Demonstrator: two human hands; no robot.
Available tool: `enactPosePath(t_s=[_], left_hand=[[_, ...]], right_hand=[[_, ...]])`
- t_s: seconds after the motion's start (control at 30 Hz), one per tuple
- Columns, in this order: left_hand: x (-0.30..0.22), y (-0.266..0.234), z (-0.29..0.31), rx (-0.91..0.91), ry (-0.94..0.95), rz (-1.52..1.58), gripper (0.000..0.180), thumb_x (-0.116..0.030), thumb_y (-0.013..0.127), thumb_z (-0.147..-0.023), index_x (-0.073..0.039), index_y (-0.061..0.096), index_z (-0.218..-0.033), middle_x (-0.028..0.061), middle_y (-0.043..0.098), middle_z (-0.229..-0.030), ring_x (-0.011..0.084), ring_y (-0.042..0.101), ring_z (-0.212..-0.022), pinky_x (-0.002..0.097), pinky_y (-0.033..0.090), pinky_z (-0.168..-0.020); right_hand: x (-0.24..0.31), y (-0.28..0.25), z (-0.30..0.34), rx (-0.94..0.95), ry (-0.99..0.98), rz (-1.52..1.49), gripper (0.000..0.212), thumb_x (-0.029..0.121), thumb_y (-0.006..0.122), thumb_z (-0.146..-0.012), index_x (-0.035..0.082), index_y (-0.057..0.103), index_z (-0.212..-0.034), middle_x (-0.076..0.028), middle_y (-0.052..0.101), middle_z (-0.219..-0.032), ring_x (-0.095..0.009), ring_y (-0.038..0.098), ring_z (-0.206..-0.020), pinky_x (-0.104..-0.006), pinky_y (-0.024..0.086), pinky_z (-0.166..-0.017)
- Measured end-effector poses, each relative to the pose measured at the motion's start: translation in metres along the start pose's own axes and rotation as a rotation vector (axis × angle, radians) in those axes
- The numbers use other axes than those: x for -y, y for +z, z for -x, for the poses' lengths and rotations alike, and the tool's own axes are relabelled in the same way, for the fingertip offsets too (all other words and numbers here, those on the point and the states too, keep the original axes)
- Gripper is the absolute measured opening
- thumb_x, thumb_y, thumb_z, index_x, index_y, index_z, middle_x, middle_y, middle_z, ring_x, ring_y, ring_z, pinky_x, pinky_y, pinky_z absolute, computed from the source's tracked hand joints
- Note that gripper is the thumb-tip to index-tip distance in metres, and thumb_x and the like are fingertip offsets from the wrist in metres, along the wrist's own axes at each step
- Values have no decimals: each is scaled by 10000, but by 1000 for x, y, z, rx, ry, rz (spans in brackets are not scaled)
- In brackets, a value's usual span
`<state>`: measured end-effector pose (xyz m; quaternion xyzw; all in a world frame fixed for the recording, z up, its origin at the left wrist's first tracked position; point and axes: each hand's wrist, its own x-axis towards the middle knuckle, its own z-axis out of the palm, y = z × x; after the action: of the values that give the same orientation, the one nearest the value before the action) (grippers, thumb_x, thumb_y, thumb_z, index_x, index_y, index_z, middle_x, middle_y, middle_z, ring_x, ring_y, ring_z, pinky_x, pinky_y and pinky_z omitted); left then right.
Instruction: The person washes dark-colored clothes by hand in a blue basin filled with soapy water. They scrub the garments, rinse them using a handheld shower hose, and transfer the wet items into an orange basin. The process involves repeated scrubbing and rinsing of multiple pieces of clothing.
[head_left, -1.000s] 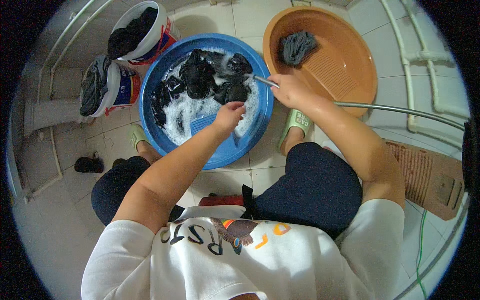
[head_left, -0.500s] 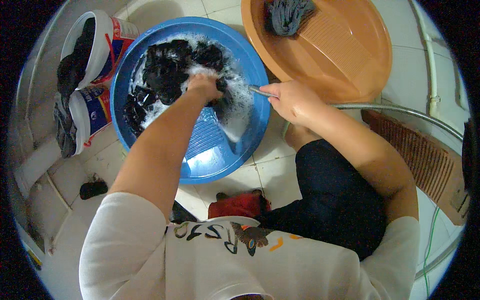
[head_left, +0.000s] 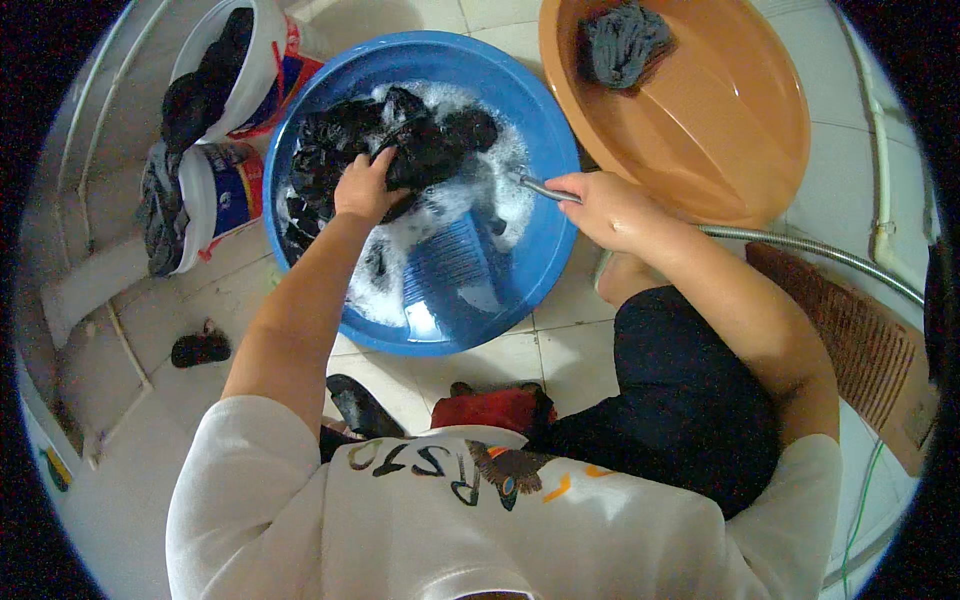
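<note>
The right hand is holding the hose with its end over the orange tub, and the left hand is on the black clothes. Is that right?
Not quite: the head view shows the end of the hose over the blue tub. The right hand does hold it, and the left hand is on the black clothes.

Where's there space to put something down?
The orange tub is mostly bare beside the gray cloth. Floor tiles also show between the blue tub, the red thing and the right leg. The blue tub is crowded: black clothes, suds, the left hand and the hose in the right hand. Two buckets of dark cloth crowd its left.
</note>
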<state>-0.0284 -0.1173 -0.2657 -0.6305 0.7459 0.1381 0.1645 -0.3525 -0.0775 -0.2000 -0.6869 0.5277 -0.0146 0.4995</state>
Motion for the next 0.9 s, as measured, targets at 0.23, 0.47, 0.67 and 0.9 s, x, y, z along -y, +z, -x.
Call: enactPosePath(t_s=[0.23, 0.47, 0.67, 0.9], left_hand=[[21, -18, 86, 0, 56, 87, 668, -193, 749, -564, -203, 455, -1164, 133, 504, -932, 319, 510, -910, 402, 446, -762], [8, -7, 138, 191, 0, 298, 869, -404, 729, -573, -74, 332, -1272, 176, 607, -825, 366, 587, -749, 401, 465, -697], [-46, 2, 150, 114, 95, 187, 669, -458, 678, -641, -178, 461, -1209, 262, 223, -1296, 452, 247, -1178, 485, 320, -925], [-31, 23, 123, 379, 185, 103, 780, -530, 623, -673, -310, 265, -1329, 272, -54, -1384, 494, 45, -1255, 508, 260, -985]], right_hand=[[13, 0, 1, 29, 18, -148, 294, 157, 507, -770, 36, 571, -1030, -208, 586, -950, -344, 565, -897, -385, 443, -782], [13, -2, 1, 70, 46, -194, 315, 154, 507, -780, 27, 552, -1064, -185, 595, -980, -305, 570, -923, -360, 431, -812], [10, -3, 2, 140, 88, -256, 315, 138, 503, -790, 22, 541, -1080, -178, 598, -985, -284, 566, -943, -341, 426, -823], [0, 3, 2, 26, -19, -177, 324, 125, 472, -806, 27, 519, -1111, -187, 582, -1020, -305, 560, -952, -344, 416, -844]])
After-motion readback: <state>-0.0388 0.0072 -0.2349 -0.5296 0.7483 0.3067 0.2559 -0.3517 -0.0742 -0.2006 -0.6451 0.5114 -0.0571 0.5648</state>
